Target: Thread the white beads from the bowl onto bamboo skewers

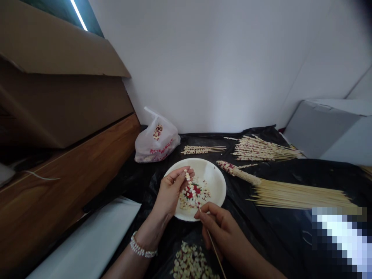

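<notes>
Over a white bowl [216,182] I hold a thin bamboo skewer [215,248] slanting up and to the left. Small cream and red kernel-like pieces [188,177] are threaded along its upper part. My left hand [173,186] is closed around that upper end, thumb against fingers. Lower down, my right hand [219,226] pinches the bare stick just below the threaded pieces. Loose cream pieces [205,189] lie in the bowl, over a red and green pattern on its bottom. In front of the bowl is a pile of greenish-cream pieces [190,261].
A plastic bag [162,145] stands behind the bowl. Filled skewers [200,150] and a larger stack of them [255,149] lie at the back. Bare bamboo sticks [299,193] and a corncob-like piece [238,172] lie right. Cardboard box [66,104] left, white box [334,128] right.
</notes>
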Tool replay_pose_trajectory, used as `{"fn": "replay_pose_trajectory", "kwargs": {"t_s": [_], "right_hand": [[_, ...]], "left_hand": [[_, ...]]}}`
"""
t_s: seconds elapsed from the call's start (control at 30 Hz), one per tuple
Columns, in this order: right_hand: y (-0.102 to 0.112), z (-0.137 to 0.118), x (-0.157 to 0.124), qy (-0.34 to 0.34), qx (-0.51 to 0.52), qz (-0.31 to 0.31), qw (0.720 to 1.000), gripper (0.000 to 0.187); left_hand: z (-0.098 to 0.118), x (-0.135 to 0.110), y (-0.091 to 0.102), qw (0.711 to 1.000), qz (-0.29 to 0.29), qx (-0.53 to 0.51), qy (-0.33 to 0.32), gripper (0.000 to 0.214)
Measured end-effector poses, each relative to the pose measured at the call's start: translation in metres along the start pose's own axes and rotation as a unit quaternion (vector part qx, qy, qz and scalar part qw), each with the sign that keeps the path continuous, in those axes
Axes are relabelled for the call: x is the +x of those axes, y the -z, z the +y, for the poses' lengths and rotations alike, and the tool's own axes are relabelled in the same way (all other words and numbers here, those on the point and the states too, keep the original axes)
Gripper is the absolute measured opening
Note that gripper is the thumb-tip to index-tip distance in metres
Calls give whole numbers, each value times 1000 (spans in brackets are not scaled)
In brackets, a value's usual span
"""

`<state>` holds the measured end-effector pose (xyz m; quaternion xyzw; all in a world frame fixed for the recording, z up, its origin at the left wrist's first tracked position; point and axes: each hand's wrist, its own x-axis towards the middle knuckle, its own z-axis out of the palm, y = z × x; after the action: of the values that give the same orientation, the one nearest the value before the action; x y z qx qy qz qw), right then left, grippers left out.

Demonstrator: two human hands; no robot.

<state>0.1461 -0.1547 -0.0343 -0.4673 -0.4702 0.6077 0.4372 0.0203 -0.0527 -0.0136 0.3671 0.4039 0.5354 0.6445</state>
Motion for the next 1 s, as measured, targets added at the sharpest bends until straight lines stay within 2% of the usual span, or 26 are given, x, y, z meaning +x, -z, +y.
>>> {"fn": "replay_pose_trajectory", "kwargs": {"t_s": [0.1,0.2,0.33,0.57,1.0], "right_hand": [[2,2,1,19,-18,5,1000,34],[3,3,2,51,-46,23,997,34],[4,3,1,58,-52,22,997,32],[4,6,0,47,-56,20,997,29],[7,6,2,60,-25,21,998,26]], "left_hand": [[2,0,1,1000,-14,-5,8,25],[5,2,2,998,-23,-44,49,26],[6,7,5,991,1,-96,90,17],[1,9,3,990,11,-99,96,8],[9,7,-5,984,38,-112,136,14]]}}
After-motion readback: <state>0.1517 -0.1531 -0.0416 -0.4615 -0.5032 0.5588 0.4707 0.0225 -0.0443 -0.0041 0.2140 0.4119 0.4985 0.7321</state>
